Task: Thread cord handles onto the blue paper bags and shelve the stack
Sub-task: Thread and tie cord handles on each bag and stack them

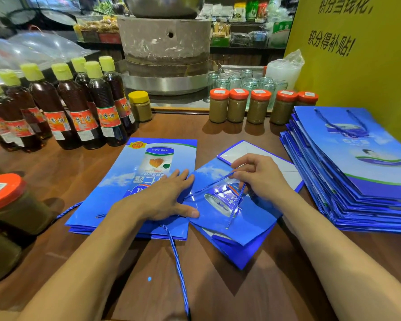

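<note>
Blue cord trails off the near edge of the wooden table, running out from under the left hand. That hand's fingers are straight and close together, pressing flat on a small pile of blue bags. Just right of those fingertips lies a tilted bag. Over it the right hand pinches its cord handle between thumb and curled fingers. Well apart, further right, sits the tall stack of bags. Orange-lidded jars stand beyond the fingers.

The loose cord runs off the bottom edge, its other end hidden under my left hand, which also covers part of the bag print; the right edge cuts the stack. The far shelf packets are too blurred to read.
</note>
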